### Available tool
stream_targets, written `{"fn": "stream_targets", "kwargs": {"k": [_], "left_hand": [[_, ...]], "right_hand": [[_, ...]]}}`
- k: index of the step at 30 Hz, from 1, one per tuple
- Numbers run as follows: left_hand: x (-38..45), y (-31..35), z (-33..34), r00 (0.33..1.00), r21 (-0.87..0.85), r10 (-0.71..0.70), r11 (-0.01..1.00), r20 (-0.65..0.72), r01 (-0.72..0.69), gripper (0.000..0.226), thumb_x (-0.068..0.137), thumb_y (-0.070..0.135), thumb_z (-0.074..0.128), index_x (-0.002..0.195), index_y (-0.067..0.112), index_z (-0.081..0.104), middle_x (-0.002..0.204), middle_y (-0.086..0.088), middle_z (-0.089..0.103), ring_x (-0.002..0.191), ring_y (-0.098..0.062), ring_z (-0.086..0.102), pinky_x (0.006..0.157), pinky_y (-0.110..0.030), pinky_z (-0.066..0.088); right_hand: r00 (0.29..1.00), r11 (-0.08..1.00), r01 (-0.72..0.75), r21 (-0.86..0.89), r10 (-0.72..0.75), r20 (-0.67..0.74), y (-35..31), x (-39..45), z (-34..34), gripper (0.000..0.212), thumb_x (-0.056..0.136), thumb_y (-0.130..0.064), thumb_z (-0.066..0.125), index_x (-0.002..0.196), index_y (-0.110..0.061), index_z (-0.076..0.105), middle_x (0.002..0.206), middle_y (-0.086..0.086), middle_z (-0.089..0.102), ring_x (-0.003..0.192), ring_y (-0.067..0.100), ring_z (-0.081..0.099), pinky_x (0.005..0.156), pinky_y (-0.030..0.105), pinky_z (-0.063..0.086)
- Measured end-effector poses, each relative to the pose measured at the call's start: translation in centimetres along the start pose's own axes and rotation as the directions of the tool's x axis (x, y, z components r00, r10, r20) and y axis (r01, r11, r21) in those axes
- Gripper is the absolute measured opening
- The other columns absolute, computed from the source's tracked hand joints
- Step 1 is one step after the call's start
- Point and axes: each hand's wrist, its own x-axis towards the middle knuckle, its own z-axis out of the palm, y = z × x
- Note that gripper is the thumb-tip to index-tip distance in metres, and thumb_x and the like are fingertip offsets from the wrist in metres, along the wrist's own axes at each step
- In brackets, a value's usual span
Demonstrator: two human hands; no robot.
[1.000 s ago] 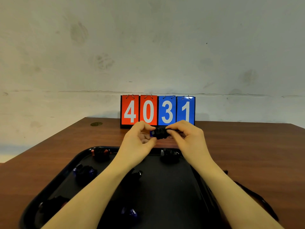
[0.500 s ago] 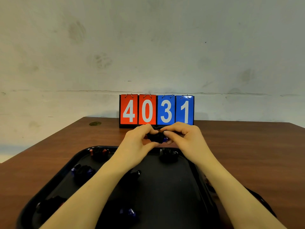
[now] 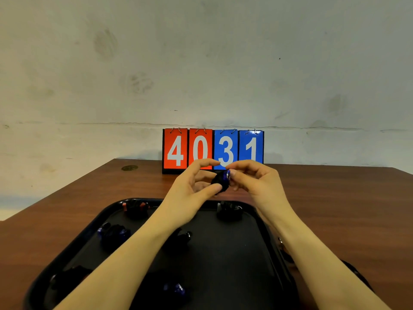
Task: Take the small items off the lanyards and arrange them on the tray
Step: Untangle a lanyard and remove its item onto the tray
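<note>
A small black bundled lanyard with a blue and silver clip (image 3: 221,180) is held above the far rim of the black tray (image 3: 225,251). My left hand (image 3: 192,186) pinches it from the left between thumb and fingers. My right hand (image 3: 252,177) grips its blue clip end from the right. Several similar dark bundles lie on the tray: one with red parts (image 3: 135,208), one with blue parts (image 3: 112,233), one at the far right corner (image 3: 229,211) and one near the front (image 3: 174,289).
A flip scoreboard reading 4031 (image 3: 213,149) stands at the table's far edge against the wall. A dark strap (image 3: 355,271) lies on the brown table right of the tray, partly hidden by my right forearm. A round brass grommet (image 3: 129,168) sits far left.
The bundle has been turned between my fingers, so its blue and silver clip end now faces my right hand. Both hands stay in the same place above the tray's far rim.
</note>
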Motion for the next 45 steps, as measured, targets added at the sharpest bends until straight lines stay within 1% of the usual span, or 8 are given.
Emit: {"fn": "stream_targets", "kwargs": {"k": [5,11,18,22,26,33,39,45], "left_hand": [[0.2,0.0,0.2,1.000,-0.141,-0.020,0.990,-0.012,0.018,0.031,0.090,0.007,0.054,0.114,0.026,0.055,0.109,-0.004,0.065,0.095,-0.018,0.068,0.078,-0.029,0.056],[0.3,-0.2,0.0,0.999,-0.148,-0.053,0.987,0.012,0.054,0.029,0.094,0.008,0.047,0.116,0.026,0.051,0.111,-0.009,0.064,0.088,-0.023,0.069,0.074,-0.031,0.057],[0.1,-0.1,0.4,0.999,0.011,-0.009,1.000,0.034,0.009,0.026,0.094,0.013,0.048,0.110,0.033,0.049,0.116,0.003,0.058,0.075,-0.010,0.066,0.065,-0.025,0.055],[-0.1,-0.4,0.4,0.999,0.137,0.013,0.990,0.035,-0.018,0.032,0.089,0.021,0.058,0.106,0.044,0.045,0.114,0.012,0.057,0.084,-0.010,0.066,0.066,-0.021,0.054],[-0.1,-0.5,0.5,0.997,0.247,0.070,0.967,-0.009,-0.066,0.029,0.091,0.021,0.056,0.108,0.042,0.045,0.106,0.025,0.055,0.101,0.000,0.058,0.081,-0.005,0.046],[0.1,-0.5,0.6,0.995,0.268,0.094,0.960,-0.041,-0.080,0.028,0.092,0.018,0.054,0.117,0.032,0.051,0.104,0.016,0.058,0.095,-0.010,0.061,0.074,-0.020,0.055],[-0.1,-0.7,0.4,0.995,0.288,0.103,0.952,0.003,-0.099,0.030,0.092,0.018,0.055,0.110,0.041,0.050,0.100,0.028,0.055,0.094,-0.002,0.058,0.076,-0.013,0.052],[0.1,-0.6,0.4,0.996,0.268,0.086,0.961,-0.038,-0.073,0.029,0.092,0.017,0.054,0.110,0.040,0.048,0.100,0.027,0.055,0.094,0.000,0.057,0.079,-0.013,0.049]], "right_hand": [[0.999,0.999,0.042,-0.009,-0.042,-0.009,0.1,-0.1,0.3,0.014,0.082,-0.002,0.064,0.088,-0.012,0.071,0.066,-0.004,0.069,0.061,0.008,0.063,0.064,0.017,0.052],[0.999,0.998,0.039,-0.056,-0.038,0.021,0.2,-0.4,0.4,0.021,0.082,-0.002,0.064,0.093,-0.019,0.071,0.088,-0.003,0.073,0.085,0.011,0.068,0.075,0.020,0.054],[0.990,0.960,0.136,-0.244,-0.143,-0.011,0.4,-0.5,0.7,0.019,0.082,-0.010,0.067,0.081,-0.029,0.066,0.082,-0.010,0.068,0.084,0.002,0.063,0.076,0.012,0.051],[0.987,0.946,0.149,-0.289,-0.160,-0.012,0.7,-0.6,0.8,0.019,0.080,-0.014,0.069,0.077,-0.032,0.064,0.080,-0.009,0.068,0.084,0.003,0.063,0.076,0.014,0.052],[0.984,0.932,0.158,-0.326,-0.176,-0.028,0.7,-0.5,1.0,0.011,0.080,-0.015,0.070,0.080,-0.025,0.066,0.079,-0.009,0.067,0.080,0.000,0.061,0.073,0.009,0.049],[0.976,0.921,0.195,-0.337,-0.217,-0.030,0.6,-0.8,1.1,0.012,0.080,-0.017,0.069,0.082,-0.028,0.065,0.078,-0.014,0.065,0.081,-0.001,0.062,0.071,0.007,0.048],[0.973,0.920,0.200,-0.336,-0.226,-0.039,0.7,-0.8,1.0,0.011,0.080,-0.017,0.070,0.082,-0.027,0.067,0.081,-0.009,0.068,0.080,0.005,0.064,0.075,0.014,0.051],[0.949,0.818,0.311,-0.483,-0.296,0.109,0.9,-0.5,1.0,0.015,0.082,-0.008,0.066,0.096,-0.014,0.070,0.089,-0.007,0.063,0.088,0.002,0.060,0.080,0.008,0.046]]}}
